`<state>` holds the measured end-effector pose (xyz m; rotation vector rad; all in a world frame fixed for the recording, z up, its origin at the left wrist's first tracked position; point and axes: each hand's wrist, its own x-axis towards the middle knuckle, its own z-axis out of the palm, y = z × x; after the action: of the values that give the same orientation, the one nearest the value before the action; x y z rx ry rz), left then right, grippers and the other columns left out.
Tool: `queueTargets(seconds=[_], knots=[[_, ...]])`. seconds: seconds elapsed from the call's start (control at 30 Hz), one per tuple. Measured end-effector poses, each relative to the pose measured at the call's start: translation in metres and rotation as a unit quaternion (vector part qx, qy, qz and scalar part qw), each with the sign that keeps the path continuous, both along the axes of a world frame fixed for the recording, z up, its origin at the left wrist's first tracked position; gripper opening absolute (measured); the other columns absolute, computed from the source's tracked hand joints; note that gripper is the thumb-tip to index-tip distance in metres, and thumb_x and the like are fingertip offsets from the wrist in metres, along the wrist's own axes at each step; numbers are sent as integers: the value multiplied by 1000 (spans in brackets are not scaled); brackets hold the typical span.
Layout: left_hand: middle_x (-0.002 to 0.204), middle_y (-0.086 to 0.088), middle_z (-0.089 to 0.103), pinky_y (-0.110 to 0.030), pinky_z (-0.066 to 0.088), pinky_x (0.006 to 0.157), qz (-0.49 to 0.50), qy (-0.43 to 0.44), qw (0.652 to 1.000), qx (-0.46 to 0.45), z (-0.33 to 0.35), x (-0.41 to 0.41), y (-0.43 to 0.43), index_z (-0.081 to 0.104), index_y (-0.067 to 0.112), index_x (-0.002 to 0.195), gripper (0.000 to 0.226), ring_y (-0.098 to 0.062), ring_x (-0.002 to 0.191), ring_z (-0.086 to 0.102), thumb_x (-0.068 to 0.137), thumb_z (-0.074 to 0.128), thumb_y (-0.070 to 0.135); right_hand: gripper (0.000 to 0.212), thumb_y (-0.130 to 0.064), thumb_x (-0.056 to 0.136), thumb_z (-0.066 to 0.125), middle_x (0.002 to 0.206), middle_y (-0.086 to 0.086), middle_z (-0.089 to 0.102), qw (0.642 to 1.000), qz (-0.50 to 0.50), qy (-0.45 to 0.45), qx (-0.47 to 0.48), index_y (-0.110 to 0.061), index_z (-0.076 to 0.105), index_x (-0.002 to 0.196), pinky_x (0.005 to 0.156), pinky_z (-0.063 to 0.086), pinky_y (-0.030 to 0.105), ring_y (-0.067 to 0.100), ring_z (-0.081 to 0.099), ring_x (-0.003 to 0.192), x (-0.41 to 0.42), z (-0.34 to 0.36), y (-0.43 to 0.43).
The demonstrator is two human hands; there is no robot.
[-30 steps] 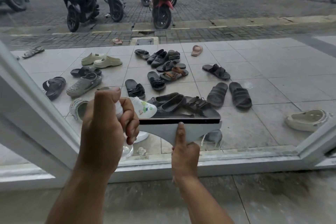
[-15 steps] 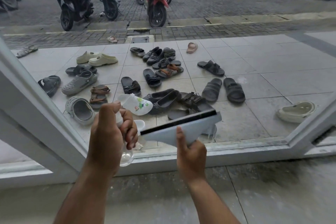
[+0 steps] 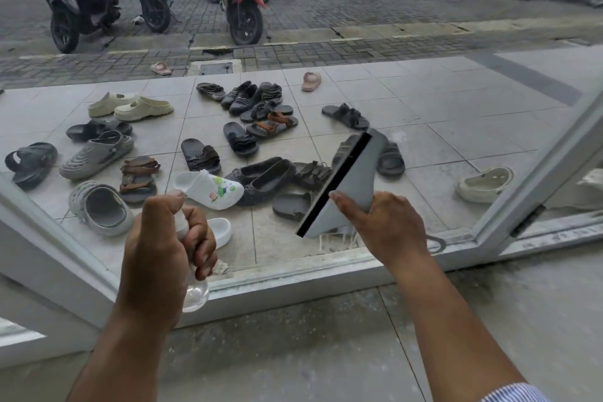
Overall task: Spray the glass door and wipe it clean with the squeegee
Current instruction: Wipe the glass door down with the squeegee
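R hand [image 3: 388, 225] fingers grip squeegee [image 3: 355, 179], blade axis lower-L to upper-R; L hand [image 3: 160, 245] fingers clench spray bottle [image 3: 195, 294].

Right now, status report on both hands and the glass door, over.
Left hand grips spray bottle. Right hand holds squeegee, tilted steeply, low on glass door. Drips below it near bottom frame.

The left hand [image 3: 163, 248] grips a spray bottle [image 3: 195, 292]; the right hand [image 3: 388, 225] holds a tilted squeegee [image 3: 346, 186] at the glass door [image 3: 424, 140].
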<state>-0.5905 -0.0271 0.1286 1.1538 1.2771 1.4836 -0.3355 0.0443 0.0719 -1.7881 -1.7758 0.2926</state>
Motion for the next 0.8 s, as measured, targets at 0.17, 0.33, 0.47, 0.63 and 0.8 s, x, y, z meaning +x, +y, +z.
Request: queueTargets(seconds=[0.17,0.33,0.47,0.63,0.8], knots=[[52,-11,23,-27,26,40,-1,1,1000,-5,-2,6,4,30,10,56,43,-21,43,27,83,35,43,66,-75,80,54,50,-3,58,979,-20,198,-36,-12,62,62,45,42,27,16,60,50,14,-39,1],[52,-11,23,-27,27,39,3,2,1000,-17,-2,-1,0,30,12,57,40,-22,43,27,81,36,44,61,-69,78,58,43,1,38,875,-90,463,-111,-19,43,48,46,27,25,15,35,39,-6,-85,-10],[49,-9,23,-24,25,37,7,-1,1000,-14,0,-5,-5,30,12,55,41,-20,41,26,81,35,42,69,-84,75,47,42,-1,30,751,-123,595,-259,-24,35,44,41,23,23,13,25,36,-48,-121,-25],[40,-4,28,-22,27,36,-3,-1,1000,-17,2,-17,-17,34,18,43,56,-17,34,28,92,32,45,69,-87,71,48,45,-4,23,648,-139,690,-290,-26,31,45,50,12,28,12,18,38,-90,-134,-32],[38,-5,29,-27,25,43,1,-3,1000,-13,11,-23,-24,36,21,39,51,-19,32,28,86,28,38,68,-84,74,51,44,-1,32,718,-171,599,-309,-20,40,53,40,22,22,13,27,36,-111,-152,-45]])
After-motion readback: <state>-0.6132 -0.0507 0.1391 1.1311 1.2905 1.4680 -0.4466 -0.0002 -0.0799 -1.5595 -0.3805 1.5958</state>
